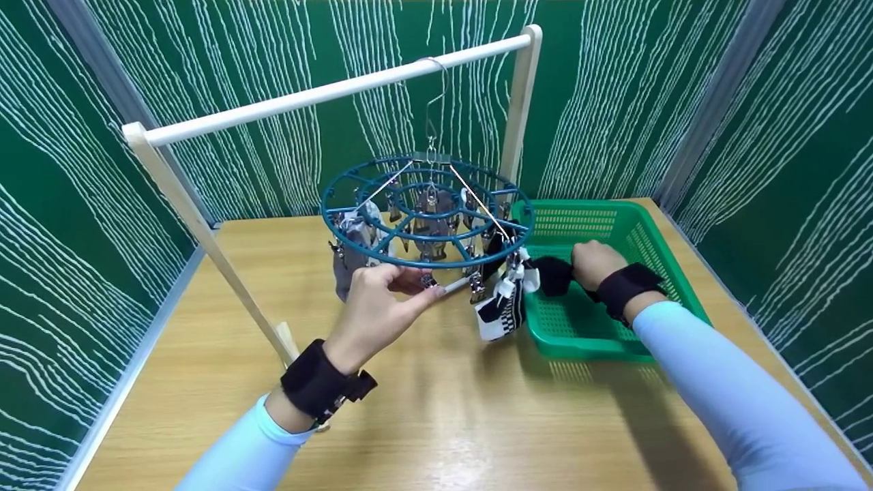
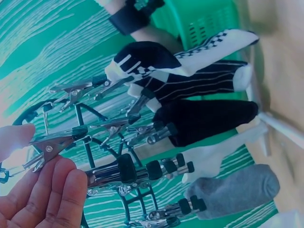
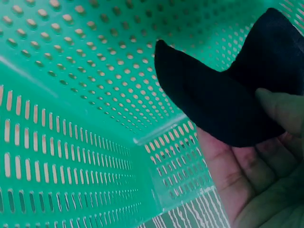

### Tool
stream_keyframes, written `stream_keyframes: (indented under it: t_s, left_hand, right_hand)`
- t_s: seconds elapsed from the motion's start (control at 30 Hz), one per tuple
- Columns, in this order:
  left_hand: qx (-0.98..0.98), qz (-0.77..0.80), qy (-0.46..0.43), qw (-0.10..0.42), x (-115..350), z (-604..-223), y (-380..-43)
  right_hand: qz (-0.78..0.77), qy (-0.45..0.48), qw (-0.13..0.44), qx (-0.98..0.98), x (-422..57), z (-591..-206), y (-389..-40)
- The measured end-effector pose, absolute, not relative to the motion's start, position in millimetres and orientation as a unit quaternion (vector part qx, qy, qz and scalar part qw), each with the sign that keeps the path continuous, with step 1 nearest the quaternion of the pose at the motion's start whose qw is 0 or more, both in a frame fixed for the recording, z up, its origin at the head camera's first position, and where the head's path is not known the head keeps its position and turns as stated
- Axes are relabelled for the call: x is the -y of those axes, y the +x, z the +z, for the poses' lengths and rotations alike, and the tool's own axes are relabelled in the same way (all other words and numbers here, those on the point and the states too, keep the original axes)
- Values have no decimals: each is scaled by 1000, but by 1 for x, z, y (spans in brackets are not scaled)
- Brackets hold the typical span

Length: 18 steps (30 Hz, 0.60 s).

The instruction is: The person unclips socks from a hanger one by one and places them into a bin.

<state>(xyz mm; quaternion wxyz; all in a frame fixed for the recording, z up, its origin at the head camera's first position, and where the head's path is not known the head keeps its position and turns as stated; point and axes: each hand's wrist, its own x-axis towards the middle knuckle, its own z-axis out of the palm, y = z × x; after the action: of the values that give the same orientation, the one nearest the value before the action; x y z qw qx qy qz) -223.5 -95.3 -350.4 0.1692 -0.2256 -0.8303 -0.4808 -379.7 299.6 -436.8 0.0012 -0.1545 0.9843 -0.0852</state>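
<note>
A round blue sock hanger (image 1: pixel 377 257) hangs by a metal hook (image 1: pixel 436 102). At its front rim my left hand (image 1: pixel 377 303) pinches a metal clip (image 2: pixel 54 145) between thumb and fingers. My right hand (image 1: pixel 597 264) holds a black sock (image 1: pixel 551 275) over the green basket (image 1: pixel 682 293). In the right wrist view the thumb presses the sock (image 3: pixel 209 99) against the fingers. Several socks hang from other clips: a black-and-white checked sock (image 2: pixel 213 50), a striped sock (image 2: pixel 204 83), a black sock (image 2: pixel 209 118), a white sock (image 2: pixel 209 159) and a grey sock (image 2: pixel 237 192).
A wooden stand with a white bar (image 1: pixel 327 88) carries the hanger above the wooden table (image 1: pixel 436 416). Its left post (image 1: pixel 204 232) stands near my left forearm. Green panels with white streaks (image 1: pixel 614 95) enclose the table at the back and sides.
</note>
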Motion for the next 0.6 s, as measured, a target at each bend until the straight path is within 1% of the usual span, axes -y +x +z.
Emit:
stream_keyframes:
  t_s: [0.2,0.3,0.43,0.6]
  left_hand:
    - [824,-488,-232,170,96,-351,-224]
    - [823,-488,-235,171,97,-351,-224]
    - [824,-487,-233,169,97,-349,-223]
    - [828,-488,-227,156,96,-348,-223]
  right_hand:
    - [-60,-156,25,-986,-296,-454,-378]
    - [-45,-161,49,-985,-294,-460,-378]
    - [-35,-162,79,-983,-292,-463,-379]
    - [-45,-161,93,-981,-295,-462,-381]
